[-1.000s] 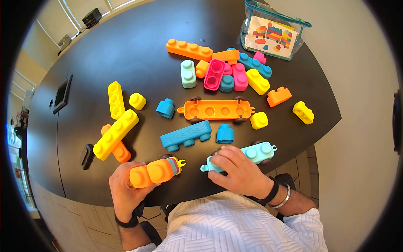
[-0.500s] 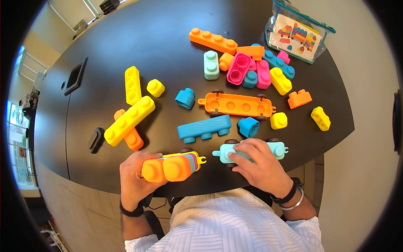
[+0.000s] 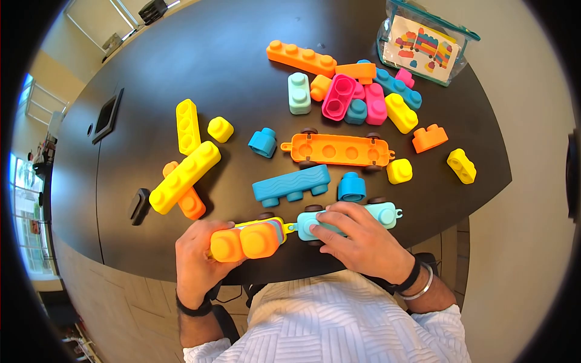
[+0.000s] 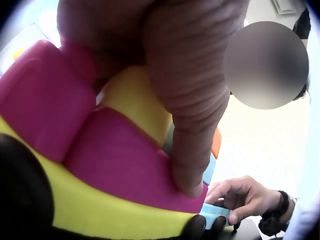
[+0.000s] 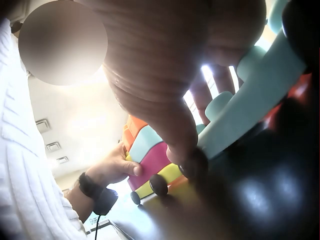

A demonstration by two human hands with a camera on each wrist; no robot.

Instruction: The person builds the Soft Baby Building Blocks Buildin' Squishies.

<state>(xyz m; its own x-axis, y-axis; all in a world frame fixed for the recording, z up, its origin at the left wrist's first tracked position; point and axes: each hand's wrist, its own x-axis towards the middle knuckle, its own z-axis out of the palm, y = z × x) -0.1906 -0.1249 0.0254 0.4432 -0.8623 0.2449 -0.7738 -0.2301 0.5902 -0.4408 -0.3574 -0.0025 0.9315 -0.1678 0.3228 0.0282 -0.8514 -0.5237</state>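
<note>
While beyond wagon (image 3: 384, 215), card (image 3: 422, 49) inside bag (image 3: 465, 33).

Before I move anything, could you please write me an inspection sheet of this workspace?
Surface: dark table, with blocks spread across it.
Job's things: stacked block car and light blue wheeled base, end to end, couplings meeting; whether they are locked cannot be told.
Clutter: loose blocks in several colours, an upturned orange wheeled base and a clear bag with a picture card inside.
Hands: left hand grips the stacked block car; right hand holds the light blue wheeled base from above.
Cables: one thin dark cable hanging from the left wrist's device.
Surroundings: floor beyond the table's edge.
</note>
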